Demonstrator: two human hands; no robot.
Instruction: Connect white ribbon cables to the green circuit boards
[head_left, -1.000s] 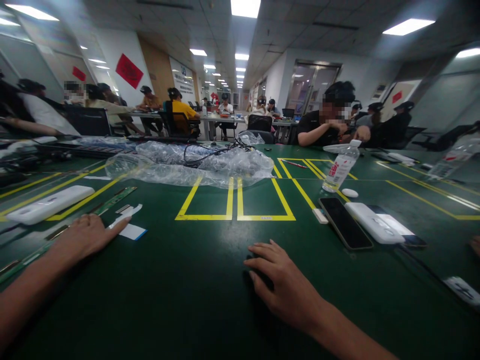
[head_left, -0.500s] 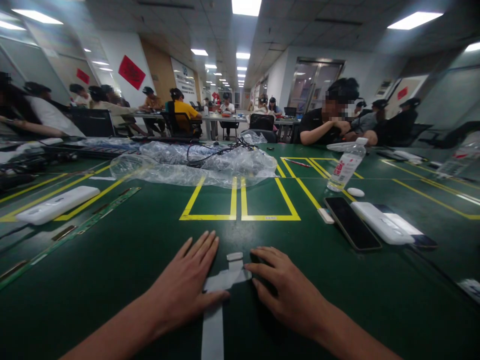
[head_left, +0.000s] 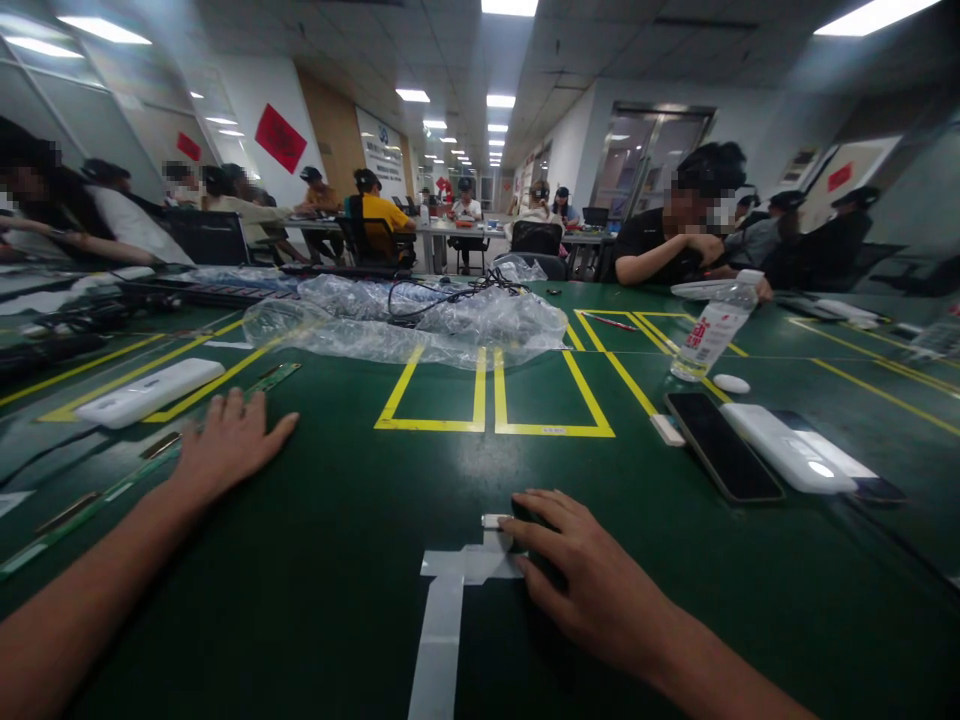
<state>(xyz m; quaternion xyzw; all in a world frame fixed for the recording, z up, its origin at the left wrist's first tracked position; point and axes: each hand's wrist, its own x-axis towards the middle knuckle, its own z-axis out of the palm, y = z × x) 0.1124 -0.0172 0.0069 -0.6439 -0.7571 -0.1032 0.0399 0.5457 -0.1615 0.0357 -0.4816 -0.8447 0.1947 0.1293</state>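
A white flat ribbon cable [head_left: 439, 630], with a crosswise arm and a small pale end piece, lies on the green table in front of me. My right hand [head_left: 570, 555] rests at its right side, fingers apart, with the fingertips on or just beside its upper end; exact contact is hard to tell. To the left, my left hand [head_left: 229, 445] is open with thumb and fingers spread, holding nothing. It is over or beside a long, narrow green circuit board strip [head_left: 116, 490], hiding part of it.
Clear plastic wrap [head_left: 405, 325] with black cables is heaped ahead. A white device [head_left: 150, 392] lies at left. On the right are a black phone [head_left: 724, 445], another white device [head_left: 787, 447] and a water bottle [head_left: 716, 330]. A person [head_left: 675, 225] sits across the table.
My left hand brought the ribbon cable from the left to the middle, let it go, and moved back left to the circuit board strip. My right hand shifted little.
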